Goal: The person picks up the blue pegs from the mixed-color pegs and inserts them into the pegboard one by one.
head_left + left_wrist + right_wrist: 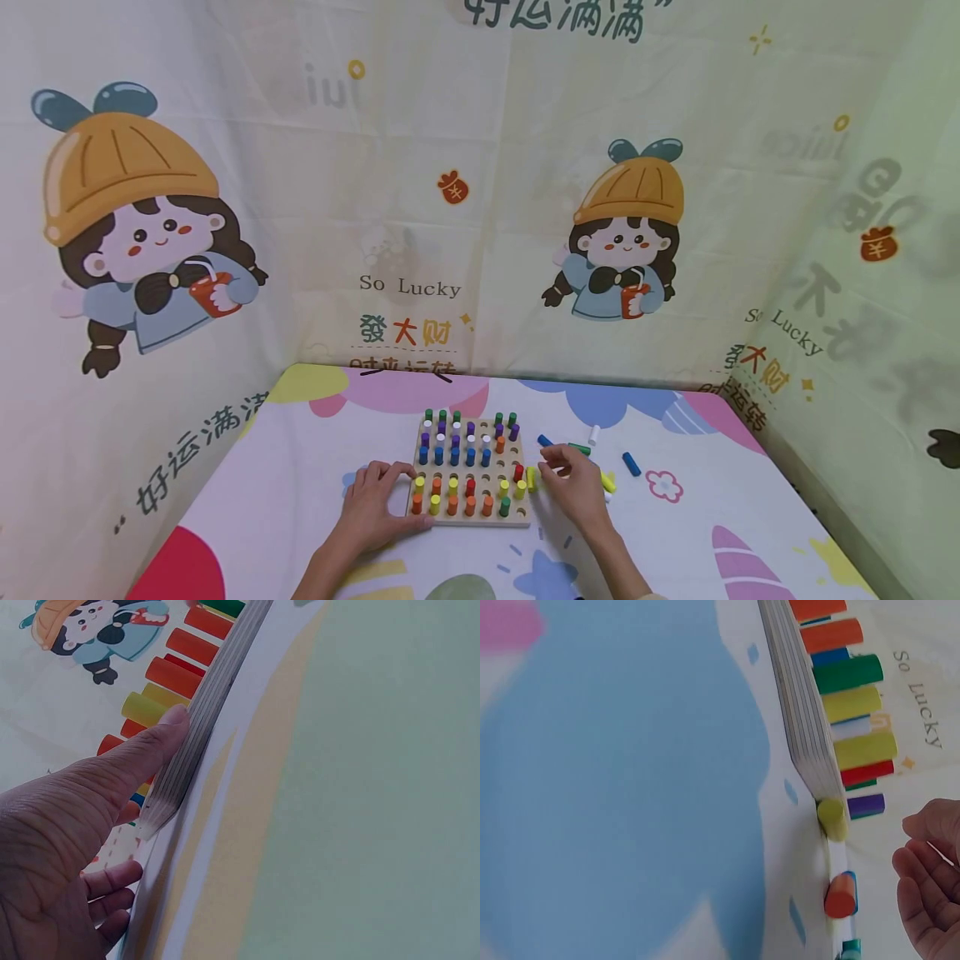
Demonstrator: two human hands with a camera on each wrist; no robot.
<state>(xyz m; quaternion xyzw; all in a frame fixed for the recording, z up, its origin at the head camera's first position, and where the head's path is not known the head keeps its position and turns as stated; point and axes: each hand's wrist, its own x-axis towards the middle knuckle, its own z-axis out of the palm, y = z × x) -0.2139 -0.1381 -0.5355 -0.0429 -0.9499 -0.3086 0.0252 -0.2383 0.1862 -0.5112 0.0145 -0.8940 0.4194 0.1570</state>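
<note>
A wooden pegboard (468, 523) stands on the table, with upright coloured pegs in rows and several bare holes. My left hand (371, 504) holds its front left corner, thumb along the front edge and index finger at the left side. In the left wrist view the thumb of the left hand (97, 780) presses the layered edge. Off the board's right side hovers my right hand (573, 483), fingers loosely bent, with nothing seen between them. Close by its fingertips is a yellow peg (532, 478), beside the board. The right wrist view shows the right hand (934, 874) apart from the pegs.
Loose pegs lie right of the board: a blue peg (632, 464), a white peg (594, 434), a green peg (579, 449) and another yellow one (608, 482), partly behind the right hand. A patterned cloth covers the table (300, 467). Printed curtains (495, 250) surround it.
</note>
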